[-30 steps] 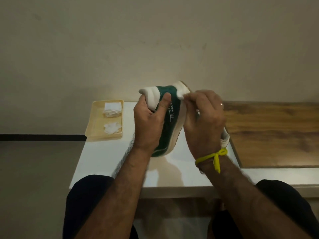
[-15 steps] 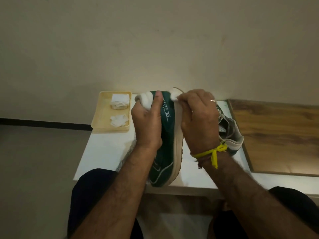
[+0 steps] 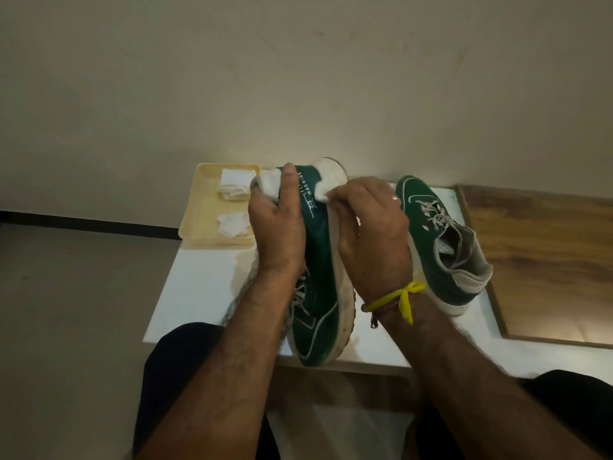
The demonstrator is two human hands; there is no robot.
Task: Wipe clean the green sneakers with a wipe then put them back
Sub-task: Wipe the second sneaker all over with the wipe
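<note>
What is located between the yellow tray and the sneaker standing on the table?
In the head view, the left hand gripping the held sneaker and the right hand pinching a wipe lie between tray and standing sneaker.

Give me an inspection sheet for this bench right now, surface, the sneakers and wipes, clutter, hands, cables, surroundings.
Surface: white table, bare patches visible; a wooden panel adjoins on the right.
Job's things: held sneaker turned on its side, heel away from the person, sole facing right; second sneaker upright on the table; wipe at the held sneaker's heel.
Clutter: yellow tray at the table's far left, holding two white wads, probably wipes.
Grippers: left hand grips the held sneaker's heel; right hand pinches the wipe.
Cables: nothing seen.
Surroundings: plain wall, grey floor at left.
</note>
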